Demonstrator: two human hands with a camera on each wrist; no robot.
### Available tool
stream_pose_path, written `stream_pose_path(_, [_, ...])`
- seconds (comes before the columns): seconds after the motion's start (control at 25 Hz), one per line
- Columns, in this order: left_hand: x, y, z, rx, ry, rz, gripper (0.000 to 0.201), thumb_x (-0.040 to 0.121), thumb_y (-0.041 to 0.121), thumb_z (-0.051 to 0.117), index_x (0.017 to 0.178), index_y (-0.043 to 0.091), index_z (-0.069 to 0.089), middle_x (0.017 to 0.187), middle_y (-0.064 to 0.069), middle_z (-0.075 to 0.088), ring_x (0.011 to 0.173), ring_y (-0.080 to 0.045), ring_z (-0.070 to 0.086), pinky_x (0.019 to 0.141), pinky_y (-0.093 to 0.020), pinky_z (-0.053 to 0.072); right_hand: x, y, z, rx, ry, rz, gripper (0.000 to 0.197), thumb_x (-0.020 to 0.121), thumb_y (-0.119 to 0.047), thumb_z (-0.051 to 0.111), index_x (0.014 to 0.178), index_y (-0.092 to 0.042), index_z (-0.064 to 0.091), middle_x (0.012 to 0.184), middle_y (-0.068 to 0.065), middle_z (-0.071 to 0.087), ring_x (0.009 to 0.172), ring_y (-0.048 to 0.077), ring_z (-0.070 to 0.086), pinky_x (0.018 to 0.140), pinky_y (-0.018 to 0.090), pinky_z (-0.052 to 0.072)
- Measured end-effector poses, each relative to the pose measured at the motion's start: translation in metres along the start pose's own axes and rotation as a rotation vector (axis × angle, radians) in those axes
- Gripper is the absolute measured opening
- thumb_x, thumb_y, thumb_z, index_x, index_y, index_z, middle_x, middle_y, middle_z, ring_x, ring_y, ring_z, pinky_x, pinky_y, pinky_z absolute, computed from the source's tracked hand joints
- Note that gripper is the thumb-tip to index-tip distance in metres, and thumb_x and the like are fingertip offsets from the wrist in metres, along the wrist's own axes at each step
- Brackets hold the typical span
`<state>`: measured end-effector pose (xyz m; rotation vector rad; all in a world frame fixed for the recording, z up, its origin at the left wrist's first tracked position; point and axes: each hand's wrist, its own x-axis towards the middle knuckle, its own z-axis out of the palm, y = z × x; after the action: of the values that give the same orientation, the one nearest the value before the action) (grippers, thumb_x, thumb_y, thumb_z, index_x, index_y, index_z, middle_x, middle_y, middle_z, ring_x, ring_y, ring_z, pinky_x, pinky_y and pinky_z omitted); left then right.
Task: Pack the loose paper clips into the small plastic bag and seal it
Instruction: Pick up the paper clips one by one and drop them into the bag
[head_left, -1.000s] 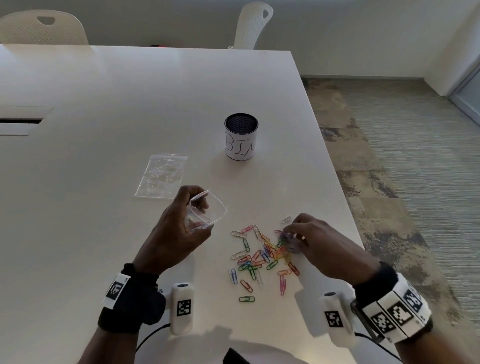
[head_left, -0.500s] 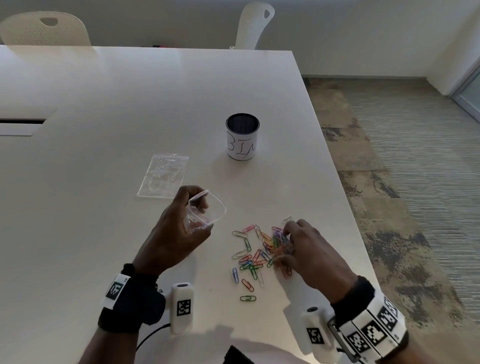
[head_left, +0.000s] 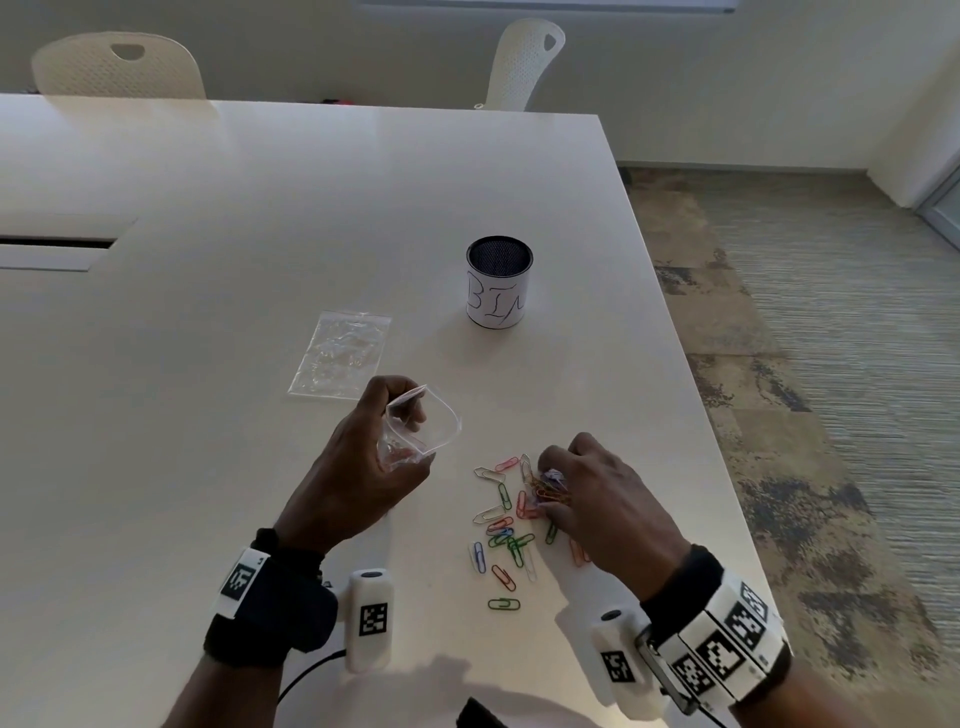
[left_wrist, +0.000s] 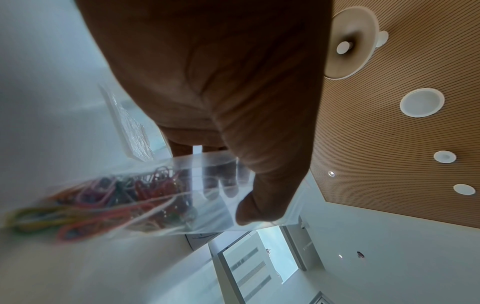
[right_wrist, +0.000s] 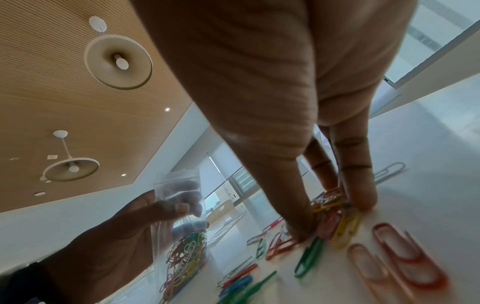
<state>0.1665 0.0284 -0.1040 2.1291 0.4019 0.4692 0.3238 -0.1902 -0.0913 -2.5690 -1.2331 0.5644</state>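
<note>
My left hand (head_left: 363, 467) holds a small clear plastic bag (head_left: 421, 423) upright above the table, its mouth spread wide. Several coloured paper clips (left_wrist: 109, 197) lie in its bottom, and my thumb (left_wrist: 262, 207) pinches the bag wall (right_wrist: 179, 205). To the right, loose coloured paper clips (head_left: 501, 525) are scattered on the white table (head_left: 208, 260). My right hand (head_left: 587, 493) is down on the pile, thumb and fingers (right_wrist: 358, 185) pinching a bunch of clips (right_wrist: 332, 205) against the tabletop.
A second clear bag (head_left: 340, 361) lies flat behind my left hand. A mesh pen cup (head_left: 498, 288) labelled BIN stands farther back. The table's right edge (head_left: 727, 467) runs close beside my right hand. Two white chairs (head_left: 119, 67) stand at the far side.
My right hand slid left across the pile, raking clips into a bunch under its fingers. The left hand and the bag stayed in place.
</note>
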Motion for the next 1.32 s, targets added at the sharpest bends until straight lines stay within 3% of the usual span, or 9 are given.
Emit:
stream_pose_path(0.16, [0.001, 0.0, 0.001, -0.01, -0.007, 0.003, 0.048, 0.087, 0.002, 0.081, 0.121, 0.017, 0.05, 0.109, -0.001, 0.061, 0.104, -0.015, 0.061, 0.082, -0.006, 0.05, 0.004, -0.001, 0.003, 0.002, 0.048, -0.036, 0.023, 0.102, -0.024, 0.059, 0.124, -0.026, 0.066, 0.117, -0.002, 0.059, 0.095, 0.013, 0.059, 0.084, 0.016, 0.039])
stream_pose_path(0.36, [0.001, 0.0, 0.001, -0.008, 0.001, 0.005, 0.049, 0.087, 0.004, 0.081, 0.121, 0.019, 0.05, 0.108, -0.001, 0.062, 0.103, -0.015, 0.062, 0.081, -0.007, 0.05, 0.013, 0.009, -0.007, 0.12, 0.087, -0.03, 0.012, 0.096, -0.018, 0.07, 0.104, -0.02, 0.079, 0.103, -0.003, 0.075, 0.084, 0.008, 0.067, 0.068, 0.007, 0.045])
stream_pose_path(0.48, [0.002, 0.0, 0.0, -0.01, 0.002, 0.004, 0.05, 0.087, 0.003, 0.082, 0.122, 0.019, 0.049, 0.108, 0.0, 0.062, 0.104, -0.014, 0.061, 0.081, -0.007, 0.051, 0.019, 0.018, -0.015, 0.214, 0.068, -0.012, 0.012, 0.09, -0.016, 0.078, 0.101, -0.018, 0.081, 0.097, -0.004, 0.079, 0.08, 0.004, 0.07, 0.071, 0.007, 0.052])
stream_pose_path(0.64, [0.002, -0.002, 0.0, -0.009, 0.006, 0.002, 0.05, 0.087, 0.004, 0.082, 0.121, 0.02, 0.05, 0.108, 0.002, 0.061, 0.103, -0.016, 0.063, 0.081, -0.008, 0.052, 0.022, 0.023, -0.03, 0.571, 0.012, 0.06, 0.012, 0.085, -0.01, 0.083, 0.096, -0.014, 0.083, 0.085, -0.001, 0.081, 0.08, 0.011, 0.077, 0.079, 0.023, 0.063])
stream_pose_path(0.76, [0.002, -0.003, 0.0, -0.009, 0.01, -0.002, 0.05, 0.086, 0.004, 0.082, 0.12, 0.022, 0.05, 0.107, 0.003, 0.062, 0.104, -0.018, 0.064, 0.081, -0.007, 0.051, 0.021, 0.011, -0.046, 0.797, -0.013, 0.003, 0.013, 0.084, -0.007, 0.081, 0.097, -0.01, 0.082, 0.086, 0.004, 0.082, 0.084, 0.02, 0.079, 0.082, 0.03, 0.064])
stream_pose_path(0.88, [0.001, -0.003, 0.001, 0.001, 0.009, -0.013, 0.051, 0.086, 0.005, 0.082, 0.121, 0.023, 0.05, 0.108, 0.003, 0.063, 0.103, -0.017, 0.065, 0.081, -0.009, 0.052, 0.023, -0.015, -0.059, 0.925, 0.016, -0.118, 0.017, 0.084, -0.005, 0.081, 0.101, -0.005, 0.081, 0.087, 0.009, 0.082, 0.085, 0.028, 0.078, 0.082, 0.028, 0.064])
stream_pose_path(0.96, [0.001, -0.003, 0.001, 0.0, 0.008, -0.011, 0.051, 0.086, 0.006, 0.082, 0.122, 0.023, 0.049, 0.108, 0.003, 0.063, 0.101, -0.016, 0.065, 0.08, -0.01, 0.052, 0.028, -0.038, -0.06, 0.865, 0.08, -0.239, 0.017, 0.083, -0.006, 0.082, 0.101, -0.006, 0.082, 0.086, 0.008, 0.081, 0.081, 0.024, 0.078, 0.081, 0.029, 0.064])
stream_pose_path(1.12, [-0.001, 0.002, 0.001, -0.008, 0.014, -0.027, 0.053, 0.088, 0.009, 0.082, 0.123, 0.027, 0.047, 0.108, 0.004, 0.066, 0.093, -0.01, 0.065, 0.075, -0.008, 0.051, 0.045, -0.076, -0.05, 0.512, 0.24, -0.465, 0.013, 0.085, -0.011, 0.082, 0.098, -0.013, 0.084, 0.088, 0.001, 0.075, 0.076, 0.015, 0.073, 0.075, 0.037, 0.061])
stream_pose_path(1.32, [-0.004, 0.002, -0.001, -0.014, 0.032, -0.072, 0.054, 0.088, 0.01, 0.081, 0.125, 0.03, 0.046, 0.109, 0.007, 0.07, 0.093, -0.015, 0.069, 0.075, -0.014, 0.054, 0.054, -0.092, -0.043, 0.282, 0.234, -0.53, 0.011, 0.086, -0.015, 0.081, 0.097, -0.016, 0.083, 0.087, 0.003, 0.077, 0.074, 0.014, 0.071, 0.07, 0.036, 0.059])
